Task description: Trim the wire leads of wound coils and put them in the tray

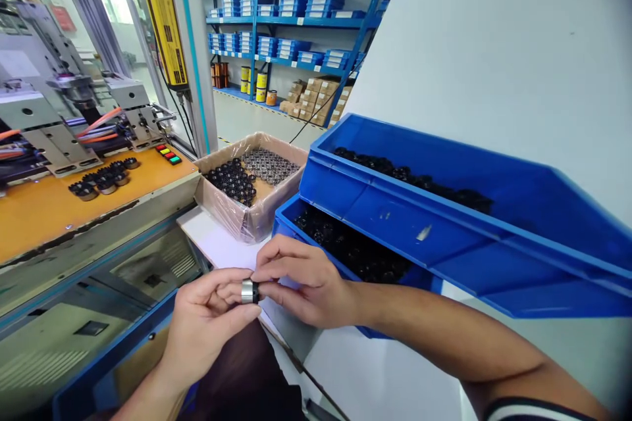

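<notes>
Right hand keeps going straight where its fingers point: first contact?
The small silver-and-black part, right at the tips of the right hand; then likely the left hand. Depth is unclear from one view.

Hands, two: our left hand [200, 325] and our right hand [311, 286], both bare. Forearms, two: our left forearm [153, 395] and our right forearm [419, 317], likewise bare, the right creased near the elbow. Sleeve [538, 410], one in view: we wear it dark, with a white stripe near its black edge; partly cut off. Trousers [247, 368]: ours are dark cloth, near black, tinged purple-brown; finer detail too dim to tell.
</notes>
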Tool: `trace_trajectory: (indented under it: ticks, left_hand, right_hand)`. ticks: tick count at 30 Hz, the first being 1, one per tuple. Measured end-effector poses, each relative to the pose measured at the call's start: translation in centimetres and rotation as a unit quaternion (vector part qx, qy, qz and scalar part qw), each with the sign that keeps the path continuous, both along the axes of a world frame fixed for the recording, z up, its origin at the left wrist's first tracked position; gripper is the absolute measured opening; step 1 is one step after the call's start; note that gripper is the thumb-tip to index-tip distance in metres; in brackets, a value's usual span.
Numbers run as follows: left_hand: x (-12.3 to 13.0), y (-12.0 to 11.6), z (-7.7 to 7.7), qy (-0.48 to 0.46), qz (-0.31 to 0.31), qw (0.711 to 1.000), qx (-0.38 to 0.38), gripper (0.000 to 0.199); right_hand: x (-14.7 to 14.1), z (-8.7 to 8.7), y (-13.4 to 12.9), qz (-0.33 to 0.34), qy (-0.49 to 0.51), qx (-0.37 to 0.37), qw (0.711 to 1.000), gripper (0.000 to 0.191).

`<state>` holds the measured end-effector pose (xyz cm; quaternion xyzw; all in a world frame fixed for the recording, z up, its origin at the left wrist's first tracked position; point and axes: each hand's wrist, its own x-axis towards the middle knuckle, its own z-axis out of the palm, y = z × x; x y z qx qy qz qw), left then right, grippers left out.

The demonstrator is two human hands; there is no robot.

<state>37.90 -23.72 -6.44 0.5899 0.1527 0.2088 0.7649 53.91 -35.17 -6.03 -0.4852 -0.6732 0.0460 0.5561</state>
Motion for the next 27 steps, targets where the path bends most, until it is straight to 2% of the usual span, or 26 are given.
trace_trajectory:
  ticks: [3,8,23,27]
  left_hand:
    - [0.1,0.0,-0.1,-0.007,0.005,1.0,0.003,0.033]
    - [0.1,0.3,-0.6,-0.017,0.011,1.0,0.011,0.036]
    - [0.2,0.6,-1.5,-0.023,-0.005,1.0,0.007,0.038]
    - [0.1,0.5,-1.4,-0.026,-0.004,1.0,0.006,0.036]
  right_hand:
    - [0.1,-0.1,0.0,0.012,-0.046,0.033,0.998,0.025]
    - [0.1,-0.6,0.1,-0.064,-0.159,0.087,0.981,0.023]
    - [0.4,-1.1,0.4,-0.084,-0.201,0.104,0.97,0.017]
    - [0.3,-1.0,0.5,-0.085,-0.193,0.109,0.971,0.022]
